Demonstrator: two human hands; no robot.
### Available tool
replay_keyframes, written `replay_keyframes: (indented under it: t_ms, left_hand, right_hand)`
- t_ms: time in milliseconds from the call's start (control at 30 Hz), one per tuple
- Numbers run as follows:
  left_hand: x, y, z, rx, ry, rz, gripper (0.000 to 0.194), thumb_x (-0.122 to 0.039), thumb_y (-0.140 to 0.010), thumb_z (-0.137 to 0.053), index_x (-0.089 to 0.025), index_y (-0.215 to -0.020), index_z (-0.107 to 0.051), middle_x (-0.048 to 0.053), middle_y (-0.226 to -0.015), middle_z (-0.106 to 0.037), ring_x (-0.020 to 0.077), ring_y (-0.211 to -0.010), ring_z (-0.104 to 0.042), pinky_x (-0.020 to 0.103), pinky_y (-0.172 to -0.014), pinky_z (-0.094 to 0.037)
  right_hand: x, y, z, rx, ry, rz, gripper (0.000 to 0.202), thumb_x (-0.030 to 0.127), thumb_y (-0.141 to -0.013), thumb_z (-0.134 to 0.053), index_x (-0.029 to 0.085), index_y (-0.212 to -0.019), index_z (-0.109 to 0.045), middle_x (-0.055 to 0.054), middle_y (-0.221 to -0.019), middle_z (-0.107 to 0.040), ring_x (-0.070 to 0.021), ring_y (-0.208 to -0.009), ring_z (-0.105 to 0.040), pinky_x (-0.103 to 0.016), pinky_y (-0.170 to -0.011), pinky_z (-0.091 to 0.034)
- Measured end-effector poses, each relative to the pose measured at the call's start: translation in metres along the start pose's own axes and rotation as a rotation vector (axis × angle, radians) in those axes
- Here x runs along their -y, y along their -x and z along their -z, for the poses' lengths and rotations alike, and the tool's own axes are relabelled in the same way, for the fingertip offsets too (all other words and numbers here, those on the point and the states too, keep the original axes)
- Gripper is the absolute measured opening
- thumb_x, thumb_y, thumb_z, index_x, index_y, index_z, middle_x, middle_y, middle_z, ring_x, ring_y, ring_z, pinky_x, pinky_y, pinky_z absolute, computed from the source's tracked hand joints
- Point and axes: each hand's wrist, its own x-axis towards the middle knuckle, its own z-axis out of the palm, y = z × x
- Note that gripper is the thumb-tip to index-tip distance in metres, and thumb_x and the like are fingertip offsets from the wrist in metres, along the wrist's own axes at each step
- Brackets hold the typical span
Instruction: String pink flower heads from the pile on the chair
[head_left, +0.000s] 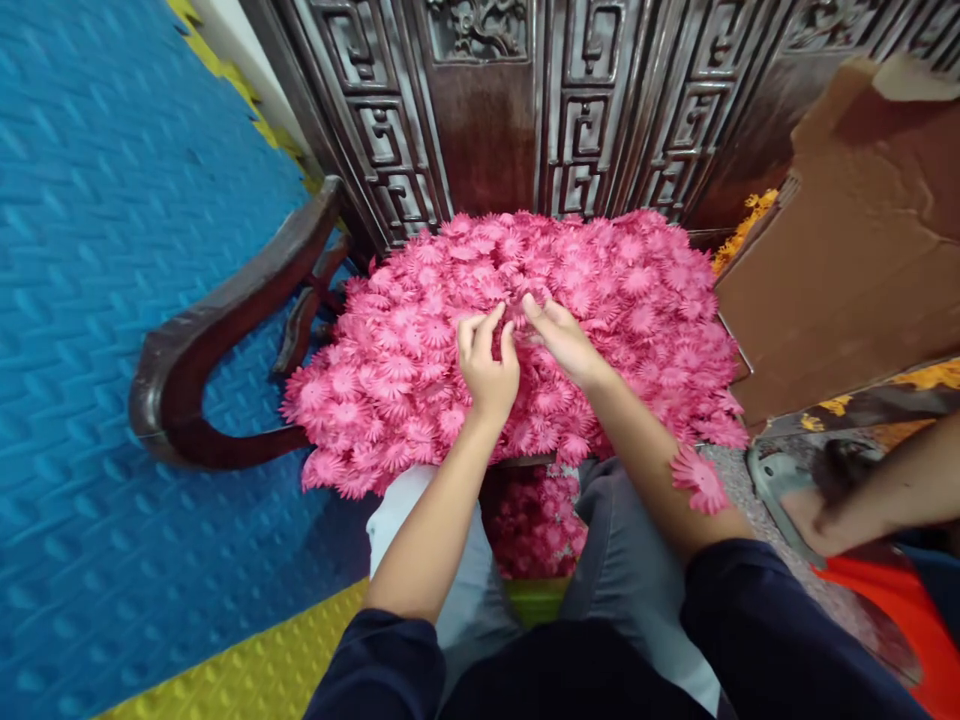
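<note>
Grip: left hand (489, 372), right hand (564, 342), fingers bent; can't tell if holding anything.
Pink flowers (405, 345): heaped beneath both.

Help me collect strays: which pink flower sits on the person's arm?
The lone flower on the right forearm, near the dark sleeve; the others lie in the heap or between the legs.

The head camera faces forward and steeply downward from above the wearer's legs (615, 540). At close range, the left hand (489, 370) and right hand (564, 342) fall near frame center; a carved wooden panel (487, 130) spans the top.
</note>
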Motion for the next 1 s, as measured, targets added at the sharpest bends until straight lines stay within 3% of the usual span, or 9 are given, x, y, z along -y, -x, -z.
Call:
replay_keyframes:
  t_ms: [167,267,400,500,567,667,800,900,1000]
  left_hand:
    - [-0.003,0.003,0.001,0.001,0.047,0.076,0.024,-0.028,-0.087,-0.053,-0.017,-0.105,-0.062,0.006,-0.096,-0.062,0.0136,-0.094,-0.057,0.028,-0.088,-0.045]
    - [-0.003,0.003,0.001,-0.026,0.088,0.138,0.025,-0.031,-0.086,-0.055,-0.016,-0.105,-0.060,0.006,-0.096,-0.062,0.0131,-0.091,-0.057,0.027,-0.085,-0.045]
    - [0.002,0.003,0.002,-0.002,0.143,0.209,0.030,-0.038,-0.088,-0.050,-0.017,-0.107,-0.058,0.006,-0.096,-0.061,0.0130,-0.088,-0.057,0.027,-0.081,-0.046]
    - [-0.005,0.004,0.007,0.004,0.097,0.136,0.037,-0.042,-0.089,-0.046,-0.015,-0.111,-0.057,0.010,-0.105,-0.057,0.0168,-0.100,-0.055,0.031,-0.089,-0.044]
    - [-0.021,0.009,0.012,0.022,0.078,-0.008,0.041,-0.045,-0.087,-0.047,-0.015,-0.112,-0.059,0.011,-0.108,-0.055,0.0197,-0.107,-0.051,0.034,-0.093,-0.041]
    - [-0.056,0.024,0.022,0.219,0.231,-0.272,0.043,-0.052,-0.084,-0.048,-0.020,-0.109,-0.062,0.007,-0.101,-0.060,0.0175,-0.096,-0.055,0.031,-0.086,-0.042]
    - [-0.096,0.046,0.030,0.625,0.437,-0.303,0.040,-0.051,-0.083,-0.053,-0.023,-0.108,-0.065,0.004,-0.106,-0.062,0.0145,-0.092,-0.055,0.030,-0.084,-0.038]
    - [-0.102,0.055,0.029,0.794,0.446,-0.353,0.028,-0.051,-0.081,-0.056,-0.029,-0.093,-0.070,0.000,-0.105,-0.065,0.0158,-0.093,-0.052,0.033,-0.082,-0.034]
    - [-0.098,0.055,0.027,0.832,0.392,-0.377,0.021,-0.044,-0.083,-0.057,-0.029,-0.081,-0.071,-0.003,-0.099,-0.069,0.0165,-0.094,-0.051,0.034,-0.081,-0.031]
  right_hand:
    - [-0.001,0.001,0.000,0.036,-0.192,-0.052,0.041,0.047,-0.058,-0.075,0.019,-0.084,-0.061,0.002,-0.087,-0.066,-0.0090,-0.080,-0.058,-0.022,-0.076,-0.046]
    - [-0.002,0.002,-0.003,0.084,-0.242,-0.128,0.038,0.044,-0.057,-0.077,0.019,-0.079,-0.060,0.003,-0.077,-0.063,-0.0073,-0.070,-0.055,-0.020,-0.068,-0.045]
    - [-0.007,0.001,-0.006,0.040,-0.275,-0.152,0.041,0.043,-0.053,-0.078,0.018,-0.079,-0.059,0.005,-0.071,-0.059,-0.0064,-0.062,-0.051,-0.020,-0.061,-0.042]
    - [-0.013,-0.003,-0.004,-0.055,-0.194,-0.072,0.035,0.043,-0.059,-0.074,0.018,-0.076,-0.057,0.005,-0.070,-0.058,-0.0079,-0.065,-0.050,-0.023,-0.065,-0.042]
    - [-0.016,-0.008,-0.001,-0.143,-0.007,0.000,0.030,0.041,-0.065,-0.070,0.017,-0.070,-0.053,0.005,-0.065,-0.053,-0.0083,-0.064,-0.047,-0.024,-0.067,-0.040]
    - [-0.017,-0.012,0.004,-0.250,0.307,0.056,0.027,0.038,-0.073,-0.064,0.018,-0.065,-0.046,0.006,-0.061,-0.046,-0.0082,-0.059,-0.040,-0.026,-0.064,-0.036]
    - [-0.018,-0.013,0.000,-0.288,0.531,0.131,0.028,0.034,-0.079,-0.057,0.019,-0.063,-0.041,0.006,-0.060,-0.044,-0.0079,-0.058,-0.036,-0.025,-0.061,-0.031]
    - [-0.019,-0.013,-0.007,-0.301,0.617,0.142,0.031,0.031,-0.080,-0.057,0.019,-0.061,-0.036,0.006,-0.058,-0.040,-0.0077,-0.057,-0.034,-0.025,-0.060,-0.027]
    - [-0.021,-0.016,-0.012,-0.280,0.635,0.147,0.030,0.028,-0.080,-0.058,0.019,-0.061,-0.035,0.006,-0.058,-0.039,-0.0077,-0.057,-0.033,-0.025,-0.059,-0.025]
